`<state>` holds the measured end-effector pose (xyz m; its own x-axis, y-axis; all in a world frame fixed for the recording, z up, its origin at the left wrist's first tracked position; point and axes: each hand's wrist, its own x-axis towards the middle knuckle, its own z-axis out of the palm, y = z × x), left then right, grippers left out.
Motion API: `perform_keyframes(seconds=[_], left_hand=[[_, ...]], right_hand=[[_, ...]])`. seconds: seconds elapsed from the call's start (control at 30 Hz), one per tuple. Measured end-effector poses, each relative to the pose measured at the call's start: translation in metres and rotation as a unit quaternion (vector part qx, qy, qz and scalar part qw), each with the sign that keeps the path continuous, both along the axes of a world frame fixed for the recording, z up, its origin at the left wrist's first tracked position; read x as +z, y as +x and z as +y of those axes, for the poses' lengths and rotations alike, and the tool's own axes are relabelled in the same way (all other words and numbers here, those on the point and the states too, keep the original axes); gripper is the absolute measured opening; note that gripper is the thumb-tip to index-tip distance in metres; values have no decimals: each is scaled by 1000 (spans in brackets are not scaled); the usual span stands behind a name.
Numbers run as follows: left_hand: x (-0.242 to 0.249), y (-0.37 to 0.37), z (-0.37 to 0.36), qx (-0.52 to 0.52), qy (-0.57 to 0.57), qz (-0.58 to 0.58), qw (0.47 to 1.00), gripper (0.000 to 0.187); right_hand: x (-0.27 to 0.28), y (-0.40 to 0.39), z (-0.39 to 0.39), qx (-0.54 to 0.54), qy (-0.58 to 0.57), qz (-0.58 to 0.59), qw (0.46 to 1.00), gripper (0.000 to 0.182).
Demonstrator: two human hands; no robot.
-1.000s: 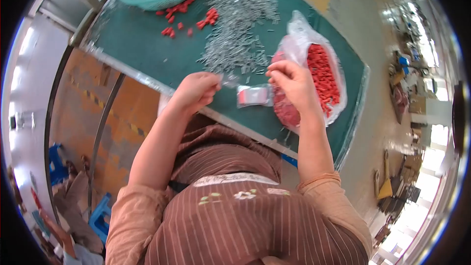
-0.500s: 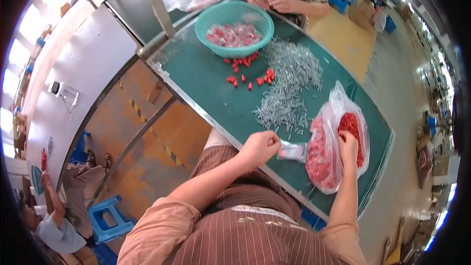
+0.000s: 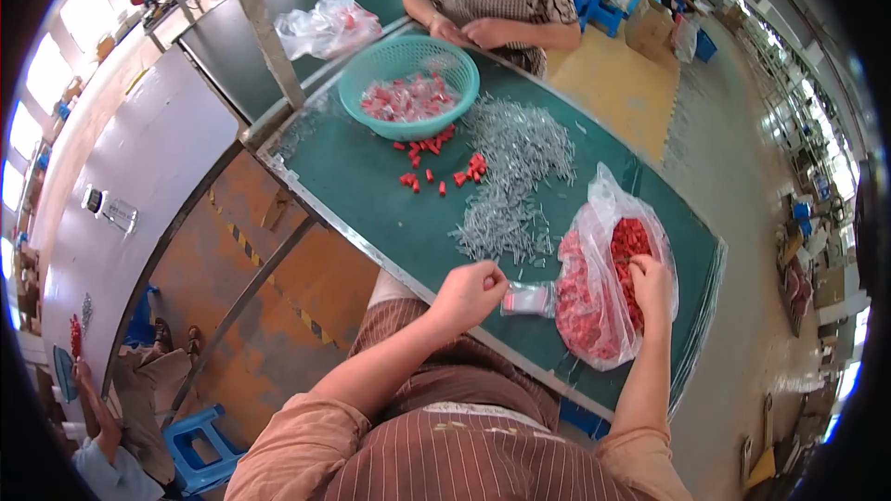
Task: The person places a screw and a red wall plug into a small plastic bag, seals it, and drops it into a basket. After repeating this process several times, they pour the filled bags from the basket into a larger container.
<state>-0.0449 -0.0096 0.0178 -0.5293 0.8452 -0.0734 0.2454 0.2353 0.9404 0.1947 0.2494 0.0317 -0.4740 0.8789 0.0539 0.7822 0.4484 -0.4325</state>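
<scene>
My left hand (image 3: 471, 297) is closed, fingertips pinched together, just left of a small stack of clear plastic bags (image 3: 529, 300) at the table's near edge. Whatever it may hold is hidden. My right hand (image 3: 652, 284) reaches into the mouth of a large clear plastic bag (image 3: 606, 195), fingers curled at the small red plastic plugs (image 3: 630, 239) inside. What those fingers grip cannot be made out. Beyond my hands, a long pile of grey metal screws or nails (image 3: 520, 162) spreads over the green table (image 3: 371, 199).
A teal basket (image 3: 349, 109) holds filled small bags, with loose red plugs (image 3: 459, 176) nearby. Across the table a person's hands (image 3: 469, 32) meet. A metal post (image 3: 264, 23) rises at the left corner. Lower left are a blue stool (image 3: 200, 450) and another seated person.
The view has shifted, so the table appears lower and further left. My right hand stays at the red plugs and my left stays closed beside the small bags.
</scene>
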Motion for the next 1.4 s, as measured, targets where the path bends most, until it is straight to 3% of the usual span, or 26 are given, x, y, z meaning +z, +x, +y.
perform_keyframes(seconds=[0.07,0.23,0.3,0.37,0.43,0.53,0.73,0.83,1.03,1.33,1.4], left_hand=[[-3,0,2,-2,-4,10,1000,18],[1,6,2,22,-35,3,999,17],[2,7,6,26,-41,11,999,16],[3,10,9,29,-41,3,999,16],[5,14,12,14,-51,7,999,17],[5,20,16,3,-46,-5,999,18],[3,18,16,-8,-56,-52,997,20],[-1,17,16,-11,-75,-76,994,21],[-5,18,16,-8,-81,-60,995,20],[-8,25,20,-22,-68,-41,997,19],[-9,24,19,-23,-73,-48,996,19]], right_hand=[[-14,10,7,31,63,-35,997,25],[11,-4,-18,13,45,10,999,25],[31,-20,-44,30,-65,136,988,21],[39,-37,-77,114,-150,226,956,19],[52,-57,-116,176,-183,238,938,16],[36,-76,-136,276,-97,229,928,13],[24,-86,-143,324,29,132,936,12],[25,-83,-139,336,-6,78,939,13],[43,-69,-136,283,-70,157,944,24],[27,-81,-153,315,47,31,947,18],[21,-82,-153,302,59,58,950,18]])
